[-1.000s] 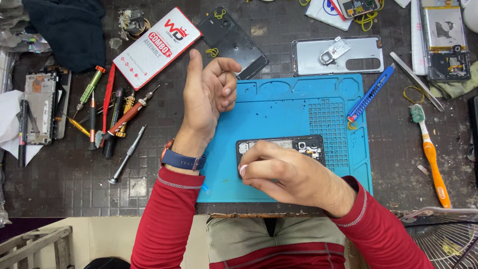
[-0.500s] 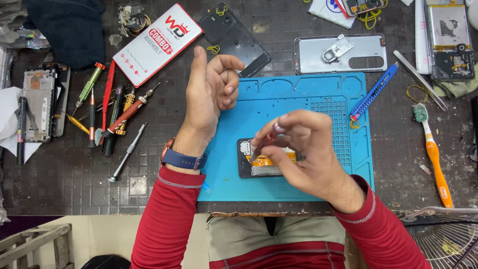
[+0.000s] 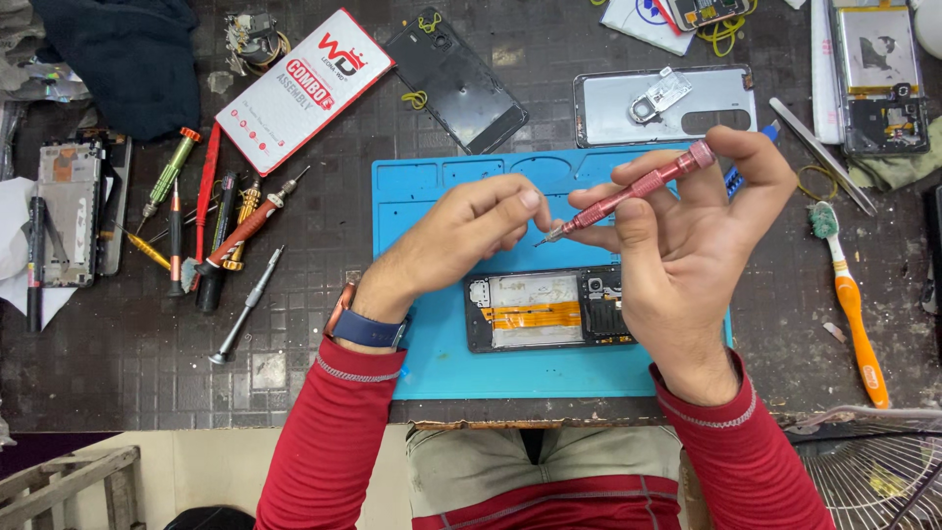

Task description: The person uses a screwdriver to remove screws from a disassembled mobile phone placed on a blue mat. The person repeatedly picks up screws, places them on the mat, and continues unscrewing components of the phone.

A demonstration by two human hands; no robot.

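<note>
My right hand (image 3: 687, 255) holds a slim red screwdriver (image 3: 638, 186) above a blue work mat (image 3: 422, 196), tip pointing left. The pinched fingertips of my left hand (image 3: 461, 240) meet that tip; whether they hold anything is too small to tell. Below both hands an opened phone (image 3: 545, 312) lies on the mat, back removed, showing an orange flex cable and a dark board.
Several screwdrivers (image 3: 211, 236) lie left of the mat beside another opened phone (image 3: 69, 211). A red-and-white box (image 3: 299, 88), a black back cover (image 3: 456, 79) and a silver back cover (image 3: 667, 108) lie behind. An orange toothbrush (image 3: 849, 304) lies right.
My right hand lifted off the phone and now holds the red screwdriver raised. My left hand swung from upright over to the screwdriver's tip.
</note>
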